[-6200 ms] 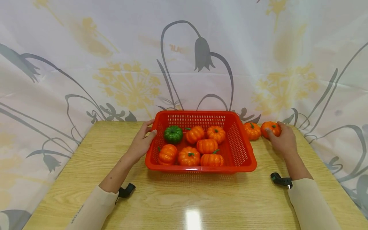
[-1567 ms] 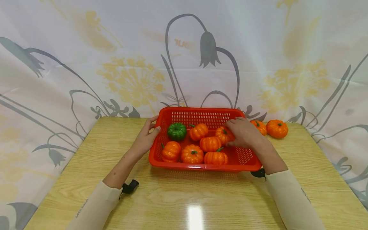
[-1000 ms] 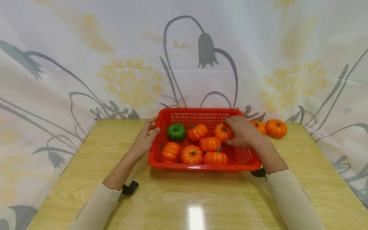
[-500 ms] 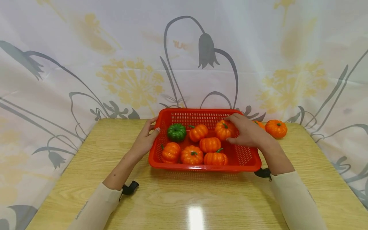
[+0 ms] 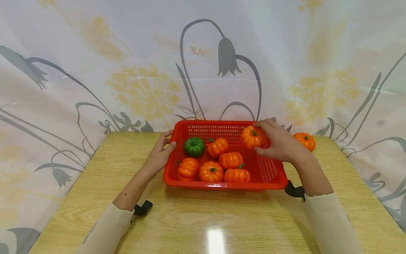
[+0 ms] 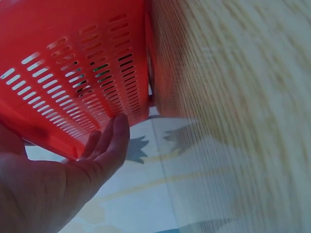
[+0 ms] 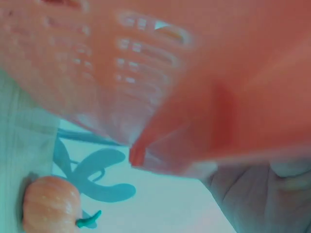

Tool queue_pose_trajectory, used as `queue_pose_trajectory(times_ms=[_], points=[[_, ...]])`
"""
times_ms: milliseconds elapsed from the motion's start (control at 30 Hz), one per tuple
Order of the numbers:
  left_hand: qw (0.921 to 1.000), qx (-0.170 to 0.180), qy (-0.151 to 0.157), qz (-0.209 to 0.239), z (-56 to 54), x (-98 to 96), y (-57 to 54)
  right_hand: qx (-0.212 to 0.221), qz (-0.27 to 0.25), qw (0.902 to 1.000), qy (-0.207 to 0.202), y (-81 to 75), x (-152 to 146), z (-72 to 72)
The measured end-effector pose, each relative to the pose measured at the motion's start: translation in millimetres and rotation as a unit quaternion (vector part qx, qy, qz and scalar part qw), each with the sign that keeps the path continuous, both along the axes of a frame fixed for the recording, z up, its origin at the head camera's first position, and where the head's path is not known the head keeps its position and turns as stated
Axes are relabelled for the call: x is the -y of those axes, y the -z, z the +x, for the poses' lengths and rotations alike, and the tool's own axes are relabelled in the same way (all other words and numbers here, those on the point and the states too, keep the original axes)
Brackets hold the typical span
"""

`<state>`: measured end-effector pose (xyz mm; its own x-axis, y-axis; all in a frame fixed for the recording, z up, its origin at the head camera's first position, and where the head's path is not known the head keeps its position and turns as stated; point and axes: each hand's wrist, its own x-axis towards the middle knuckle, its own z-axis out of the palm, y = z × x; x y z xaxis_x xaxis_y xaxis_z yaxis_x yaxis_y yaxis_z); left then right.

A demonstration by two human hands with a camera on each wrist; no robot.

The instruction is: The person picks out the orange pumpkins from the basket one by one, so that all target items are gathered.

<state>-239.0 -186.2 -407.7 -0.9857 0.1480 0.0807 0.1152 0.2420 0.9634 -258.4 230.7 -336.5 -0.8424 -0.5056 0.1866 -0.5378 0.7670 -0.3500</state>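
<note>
Right hand [image 5: 279, 143] — gripping one pumpkin [image 5: 252, 138] over the basket [image 5: 196, 185]. Left hand [image 5: 159, 152] — holding the basket's side. Glossy surface could cause a slip.

My left sleeve [image 5: 106, 227] is carrying dark lettering [image 5: 89, 233], the backdrop [image 5: 203, 84] faint orange characters [image 5: 198, 51]; I am finding both illegible.

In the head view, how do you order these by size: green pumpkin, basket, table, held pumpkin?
1. Table
2. Basket
3. Held pumpkin, green pumpkin: order unsure; the held one looks bigger but is perhaps nearer the camera.
</note>
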Motion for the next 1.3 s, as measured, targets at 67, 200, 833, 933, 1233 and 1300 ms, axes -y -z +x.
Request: queue_pose_trajectory(times_ms=[67,200,833,933,1233,1300], points=[[1.0000,0.000,0.000,0.000,-0.1,0.0,0.3,-0.008,-0.006,0.9999,0.000,-1.2,-2,1.4],[1.0000,-0.003,0.000,0.001,-0.2,-0.2,0.2,-0.027,-0.020,0.9994,0.007,-4.1,-8,4.5],[1.0000,0.001,0.006,0.006,0.4,1.3,2.3,-0.083,-0.059,0.9931,0.058,-3.9,-47,7.1],[1.0000,0.001,0.007,0.005,0.0,1.5,2.1,-0.086,-0.052,0.9921,0.075,-2.9,-55,6.0],[1.0000,0.001,0.006,0.003,-2.5,1.7,2.2,-0.095,-0.083,0.9828,0.135,-2.8,-81,2.7],[1.0000,0.001,0.003,0.003,-2.7,1.8,2.7,-0.093,-0.087,0.9800,0.153,-1.4,-87,0.9]])
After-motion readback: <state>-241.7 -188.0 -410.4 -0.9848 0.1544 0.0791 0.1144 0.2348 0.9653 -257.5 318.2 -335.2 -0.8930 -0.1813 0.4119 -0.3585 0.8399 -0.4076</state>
